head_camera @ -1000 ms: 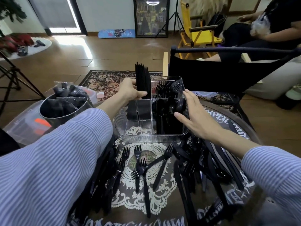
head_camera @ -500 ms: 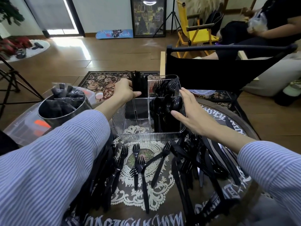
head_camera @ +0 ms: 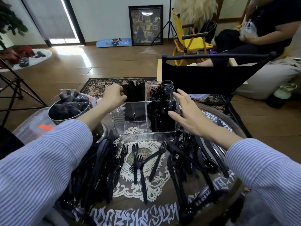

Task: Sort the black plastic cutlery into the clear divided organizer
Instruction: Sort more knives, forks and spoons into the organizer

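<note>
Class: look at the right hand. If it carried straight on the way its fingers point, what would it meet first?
Most likely the right wall of the organizer. The right hand is open, fingers pointing forward-left alongside it; depth is unclear, so they may already touch. Behind that wall stand the spoons.

Black cutlery (head_camera: 140,167), clear organizer (head_camera: 135,133), blue-striped sleeves (head_camera: 40,160) (white pinstripes), yellow chair (head_camera: 192,39).

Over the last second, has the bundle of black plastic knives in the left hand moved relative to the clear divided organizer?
Yes. The bundle of black plastic knives has gone down into the back-left compartment of the clear divided organizer; the left hand holds it lower against the rim.
</note>
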